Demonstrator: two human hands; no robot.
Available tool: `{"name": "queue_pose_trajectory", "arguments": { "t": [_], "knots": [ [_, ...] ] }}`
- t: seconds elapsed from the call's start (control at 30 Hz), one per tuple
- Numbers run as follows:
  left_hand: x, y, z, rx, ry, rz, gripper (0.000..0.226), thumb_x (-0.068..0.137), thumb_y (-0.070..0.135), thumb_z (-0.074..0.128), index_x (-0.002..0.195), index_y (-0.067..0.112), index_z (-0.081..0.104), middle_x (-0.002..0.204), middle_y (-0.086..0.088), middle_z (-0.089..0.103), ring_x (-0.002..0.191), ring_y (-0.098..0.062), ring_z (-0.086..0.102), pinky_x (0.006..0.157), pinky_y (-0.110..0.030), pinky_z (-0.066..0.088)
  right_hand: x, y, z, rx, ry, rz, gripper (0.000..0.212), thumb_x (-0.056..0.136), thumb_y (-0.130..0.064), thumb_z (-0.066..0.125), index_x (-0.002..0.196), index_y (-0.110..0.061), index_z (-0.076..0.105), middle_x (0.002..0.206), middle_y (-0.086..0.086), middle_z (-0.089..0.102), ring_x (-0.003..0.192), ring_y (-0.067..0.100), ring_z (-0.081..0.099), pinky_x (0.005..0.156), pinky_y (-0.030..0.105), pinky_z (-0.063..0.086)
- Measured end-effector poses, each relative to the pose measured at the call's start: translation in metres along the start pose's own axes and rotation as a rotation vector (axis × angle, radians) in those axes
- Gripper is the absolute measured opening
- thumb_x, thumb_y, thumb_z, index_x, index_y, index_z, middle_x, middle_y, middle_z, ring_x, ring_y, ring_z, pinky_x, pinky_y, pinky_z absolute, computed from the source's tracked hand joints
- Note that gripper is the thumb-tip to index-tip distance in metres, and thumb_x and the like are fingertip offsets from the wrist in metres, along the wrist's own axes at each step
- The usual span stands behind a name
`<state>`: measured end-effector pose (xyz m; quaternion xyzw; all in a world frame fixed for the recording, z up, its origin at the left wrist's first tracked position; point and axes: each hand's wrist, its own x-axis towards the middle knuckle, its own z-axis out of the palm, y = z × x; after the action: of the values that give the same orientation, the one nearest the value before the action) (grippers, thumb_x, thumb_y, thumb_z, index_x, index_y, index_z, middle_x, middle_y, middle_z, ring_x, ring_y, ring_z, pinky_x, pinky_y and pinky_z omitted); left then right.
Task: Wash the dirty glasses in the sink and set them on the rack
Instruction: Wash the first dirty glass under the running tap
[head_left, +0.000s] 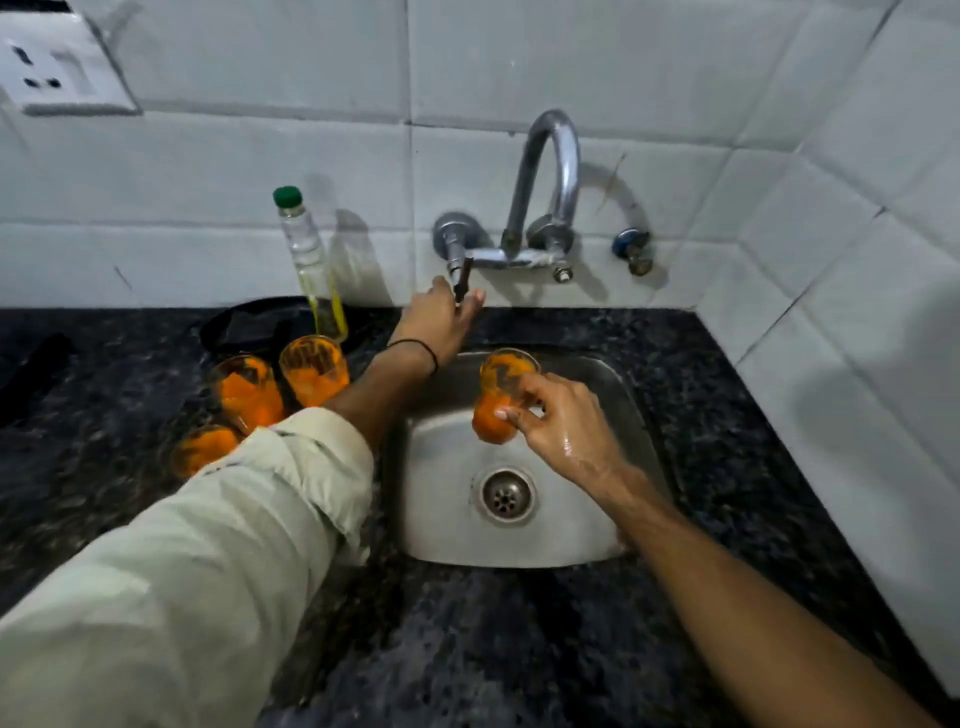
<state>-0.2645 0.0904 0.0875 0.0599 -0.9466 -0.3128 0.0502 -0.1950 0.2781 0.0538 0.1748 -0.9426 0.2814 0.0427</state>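
Note:
My right hand (563, 423) grips an orange-stained glass (498, 397) and holds it upright over the steel sink (587, 540), below the curved tap spout (556, 161). My left hand (441, 317) reaches to the wall and pinches the dark tap handle (461, 280) between thumb and fingers. No water runs from the spout. Three more orange-stained glasses stand on the counter left of the sink: one at the back (314, 369), one beside it (247, 392), and one nearer me (200, 449), partly hidden by my left sleeve.
A clear bottle with a green cap (311, 260) stands against the tiled wall behind the glasses. A black dish-like object (249, 325) lies at the back left. Dark speckled counter (519, 649) surrounds the sink. Tiled walls close the back and right. A socket (57, 65) is at top left.

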Motion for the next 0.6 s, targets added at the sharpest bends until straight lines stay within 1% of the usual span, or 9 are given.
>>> {"name": "queue_pose_trajectory", "arguments": {
  "t": [0.13, 0.2, 0.27, 0.37, 0.43, 0.47, 0.53, 0.57, 0.6],
  "knots": [
    [0.047, 0.027, 0.007, 0.142, 0.053, -0.07, 0.053, 0.106, 0.04, 0.03, 0.128, -0.003, 0.052, 0.122, -0.029, 0.059, 0.111, -0.046, 0.055, 0.087, -0.047, 0.042, 0.011, 0.019, -0.009, -0.002, -0.029, -0.04, 0.024, 0.083, -0.046, 0.072, 0.092, -0.032, 0.055, 0.096, 0.002, 0.066, 0.086, 0.025, 0.064, 0.076, 0.043, 0.056],
    [0.059, 0.031, 0.015, 0.127, 0.083, -0.136, 0.048, 0.106, 0.035, 0.032, 0.13, -0.002, 0.051, 0.122, -0.027, 0.06, 0.11, -0.044, 0.056, 0.088, -0.047, 0.043, 0.015, 0.028, -0.015, 0.013, -0.046, -0.055, 0.024, 0.083, -0.044, 0.072, 0.085, -0.034, 0.051, 0.094, 0.001, 0.065, 0.085, 0.024, 0.063, 0.074, 0.042, 0.055],
    [0.064, 0.031, 0.022, 0.076, 0.128, -0.194, 0.047, 0.107, 0.032, 0.033, 0.123, -0.005, 0.056, 0.118, -0.027, 0.062, 0.109, -0.043, 0.057, 0.084, -0.045, 0.043, 0.018, 0.036, -0.021, 0.034, -0.079, -0.079, 0.025, 0.083, -0.044, 0.073, 0.081, -0.038, 0.049, 0.093, -0.001, 0.064, 0.085, 0.022, 0.062, 0.074, 0.039, 0.053],
    [0.067, 0.021, 0.027, -0.189, 0.198, -0.285, 0.048, 0.105, 0.034, 0.036, 0.097, -0.004, 0.066, 0.103, -0.027, 0.066, 0.098, -0.04, 0.062, 0.075, -0.04, 0.044, 0.026, 0.048, -0.025, 0.099, -0.153, -0.086, 0.02, 0.083, -0.045, 0.073, 0.082, -0.034, 0.057, 0.09, -0.004, 0.064, 0.083, 0.016, 0.061, 0.075, 0.036, 0.053],
    [0.063, 0.016, 0.029, -0.548, 0.2, -0.332, 0.046, 0.101, 0.042, 0.044, 0.078, 0.007, 0.063, 0.082, -0.017, 0.064, 0.082, -0.031, 0.063, 0.077, -0.043, 0.052, 0.033, 0.057, -0.027, 0.17, -0.193, -0.086, 0.026, 0.083, -0.043, 0.075, 0.072, -0.033, 0.054, 0.08, -0.009, 0.062, 0.075, 0.011, 0.059, 0.069, 0.031, 0.049],
    [0.055, 0.017, 0.029, -0.7, 0.175, -0.347, 0.047, 0.098, 0.051, 0.048, 0.076, 0.011, 0.059, 0.075, -0.01, 0.059, 0.076, -0.025, 0.059, 0.074, -0.043, 0.052, 0.036, 0.06, -0.028, 0.193, -0.212, -0.107, 0.03, 0.083, -0.042, 0.076, 0.067, -0.035, 0.052, 0.074, -0.011, 0.059, 0.07, 0.007, 0.056, 0.066, 0.028, 0.045],
    [0.027, 0.023, 0.035, -0.811, 0.061, -0.319, 0.062, 0.085, 0.074, 0.049, 0.102, 0.016, 0.059, 0.083, -0.002, 0.054, 0.078, -0.018, 0.055, 0.074, -0.037, 0.046, 0.044, 0.063, -0.033, 0.26, -0.263, -0.151, 0.032, 0.083, -0.038, 0.078, 0.064, -0.039, 0.052, 0.069, -0.014, 0.057, 0.066, 0.001, 0.053, 0.065, 0.023, 0.042],
    [0.01, 0.024, 0.042, -0.818, 0.0, -0.28, 0.074, 0.078, 0.083, 0.047, 0.116, 0.02, 0.057, 0.096, 0.001, 0.058, 0.088, -0.015, 0.059, 0.081, -0.036, 0.048, 0.049, 0.065, -0.036, 0.331, -0.301, -0.161, 0.029, 0.083, -0.035, 0.078, 0.067, -0.041, 0.055, 0.07, -0.016, 0.059, 0.067, -0.001, 0.055, 0.067, 0.021, 0.043],
    [-0.007, 0.025, 0.052, -0.842, -0.067, -0.245, 0.081, 0.073, 0.088, 0.042, 0.12, 0.024, 0.056, 0.108, 0.005, 0.061, 0.099, -0.013, 0.063, 0.089, -0.036, 0.049, 0.054, 0.066, -0.037, 0.432, -0.345, -0.161, 0.024, 0.084, -0.033, 0.078, 0.072, -0.043, 0.059, 0.073, -0.02, 0.062, 0.072, -0.003, 0.058, 0.071, 0.02, 0.046]
  ]
}}
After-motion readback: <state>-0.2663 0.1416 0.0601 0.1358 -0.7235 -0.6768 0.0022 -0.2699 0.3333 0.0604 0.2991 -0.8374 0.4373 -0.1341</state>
